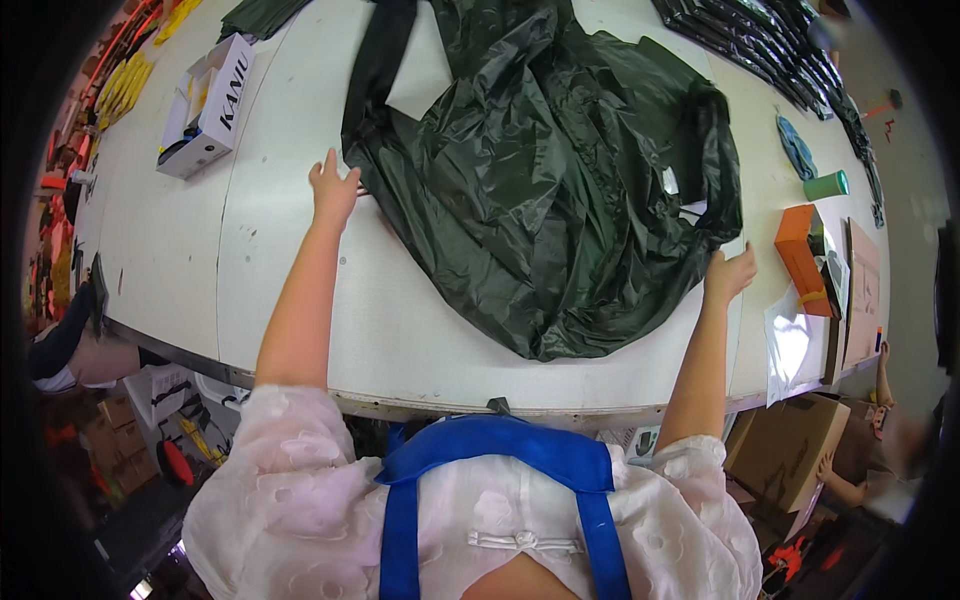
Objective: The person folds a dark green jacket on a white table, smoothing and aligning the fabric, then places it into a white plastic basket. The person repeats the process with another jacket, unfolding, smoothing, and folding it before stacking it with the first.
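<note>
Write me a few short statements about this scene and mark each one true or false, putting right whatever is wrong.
1. The green fabric lies on the white table. True.
2. The right hand is at the fabric's left side. False: it is at the lower right side.
3. The left hand has its fingers spread. True.
4. The orange box stands left of the fabric. False: it is on the right.
5. The white box is left of the fabric. True.
6. The straps on the person's chest are red. False: they are blue.
</note>
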A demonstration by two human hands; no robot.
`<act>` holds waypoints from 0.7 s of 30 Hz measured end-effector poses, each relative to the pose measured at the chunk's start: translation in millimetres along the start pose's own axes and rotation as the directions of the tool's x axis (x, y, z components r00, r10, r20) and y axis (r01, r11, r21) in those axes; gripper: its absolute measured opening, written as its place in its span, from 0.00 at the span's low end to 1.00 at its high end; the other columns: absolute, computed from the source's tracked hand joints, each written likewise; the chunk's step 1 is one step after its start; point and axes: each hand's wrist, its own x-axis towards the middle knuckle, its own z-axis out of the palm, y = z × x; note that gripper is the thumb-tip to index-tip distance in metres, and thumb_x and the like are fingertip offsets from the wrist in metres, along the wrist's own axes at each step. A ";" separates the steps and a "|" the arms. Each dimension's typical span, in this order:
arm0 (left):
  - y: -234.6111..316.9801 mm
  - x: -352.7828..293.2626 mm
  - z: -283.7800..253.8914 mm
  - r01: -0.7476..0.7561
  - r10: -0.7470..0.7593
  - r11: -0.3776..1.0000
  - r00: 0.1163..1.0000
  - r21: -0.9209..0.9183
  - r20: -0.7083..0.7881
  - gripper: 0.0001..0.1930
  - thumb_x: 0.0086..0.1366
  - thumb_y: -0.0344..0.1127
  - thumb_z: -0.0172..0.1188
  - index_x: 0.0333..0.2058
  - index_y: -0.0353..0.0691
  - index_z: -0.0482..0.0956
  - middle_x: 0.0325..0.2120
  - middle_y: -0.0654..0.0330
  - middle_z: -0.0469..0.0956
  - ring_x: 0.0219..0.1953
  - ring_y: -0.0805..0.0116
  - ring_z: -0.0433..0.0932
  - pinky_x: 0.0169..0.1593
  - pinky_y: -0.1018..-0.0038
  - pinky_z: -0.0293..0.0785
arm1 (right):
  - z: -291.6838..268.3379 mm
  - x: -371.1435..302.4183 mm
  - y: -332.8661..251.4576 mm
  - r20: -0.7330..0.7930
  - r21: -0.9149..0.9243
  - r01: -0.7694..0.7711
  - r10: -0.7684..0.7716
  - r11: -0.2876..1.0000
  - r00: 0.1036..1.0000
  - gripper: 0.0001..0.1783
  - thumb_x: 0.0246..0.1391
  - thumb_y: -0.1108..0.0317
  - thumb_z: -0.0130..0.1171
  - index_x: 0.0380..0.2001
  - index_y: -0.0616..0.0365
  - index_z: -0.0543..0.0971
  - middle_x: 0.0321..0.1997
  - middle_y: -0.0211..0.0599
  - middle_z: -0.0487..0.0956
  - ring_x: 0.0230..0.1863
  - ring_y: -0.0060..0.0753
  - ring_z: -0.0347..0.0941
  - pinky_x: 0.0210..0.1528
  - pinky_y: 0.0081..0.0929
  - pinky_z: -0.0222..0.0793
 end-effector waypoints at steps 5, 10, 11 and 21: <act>-39.4 -69.7 8.9 -0.230 0.234 0.970 0.971 0.084 -0.041 0.33 0.56 0.32 0.61 0.61 0.43 0.60 0.62 0.44 0.54 0.63 0.44 0.56 0.64 0.60 0.58 | -31.8 -51.8 -141.0 0.415 0.695 0.094 -0.504 0.713 0.758 0.22 0.47 0.70 0.62 0.48 0.59 0.74 0.50 0.45 0.74 0.53 0.45 0.69 0.56 0.35 0.64; -23.1 -74.3 2.1 -0.378 0.193 0.732 0.913 0.567 0.360 0.36 0.65 0.47 0.53 0.67 0.48 0.49 0.68 0.51 0.47 0.69 0.48 0.46 0.67 0.58 0.51 | -14.1 -104.2 -159.1 0.624 0.495 0.281 -0.562 0.822 0.543 0.36 0.47 0.64 0.65 0.60 0.57 0.65 0.62 0.50 0.64 0.63 0.52 0.60 0.62 0.42 0.60; -30.3 -74.0 -0.3 -0.373 0.175 0.711 0.915 0.597 0.364 0.36 0.65 0.49 0.52 0.67 0.48 0.49 0.68 0.51 0.46 0.69 0.48 0.46 0.67 0.57 0.50 | -13.8 -110.0 -155.0 0.615 0.525 0.228 -0.551 0.820 0.564 0.36 0.48 0.63 0.64 0.60 0.58 0.64 0.61 0.52 0.65 0.62 0.53 0.61 0.62 0.42 0.59; -46.8 -100.9 -28.5 -0.370 0.389 0.804 0.919 0.466 0.059 0.38 0.57 0.42 0.63 0.65 0.49 0.57 0.65 0.41 0.49 0.67 0.43 0.49 0.66 0.56 0.54 | -15.2 -128.2 -157.7 0.573 0.400 0.312 -0.501 0.862 0.648 0.32 0.46 0.50 0.65 0.50 0.60 0.73 0.48 0.46 0.74 0.52 0.50 0.69 0.52 0.43 0.66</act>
